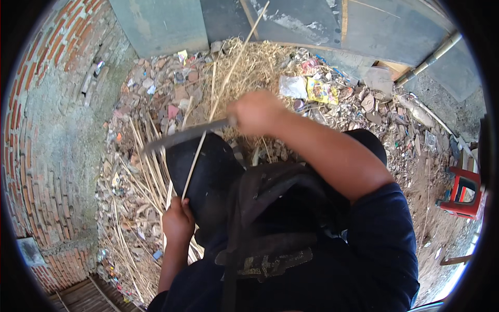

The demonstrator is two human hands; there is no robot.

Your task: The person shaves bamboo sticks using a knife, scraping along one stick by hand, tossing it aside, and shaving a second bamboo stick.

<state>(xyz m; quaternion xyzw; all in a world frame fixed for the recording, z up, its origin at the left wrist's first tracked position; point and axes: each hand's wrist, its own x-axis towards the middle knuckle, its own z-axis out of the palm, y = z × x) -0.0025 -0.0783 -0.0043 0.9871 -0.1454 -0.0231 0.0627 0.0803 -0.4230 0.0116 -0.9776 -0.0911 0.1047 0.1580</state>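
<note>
Forward from left grip [178, 221], stick [195, 162].

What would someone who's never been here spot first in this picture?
Probably the long, dark metal blade in the right hand near the middle, crossing a thin, pale, bamboo-like strip whose lower end the left hand holds. Next, perhaps, the red plastic stool at the far right, and the yellow printed wrapper on the brownish rubble near the top.
</note>
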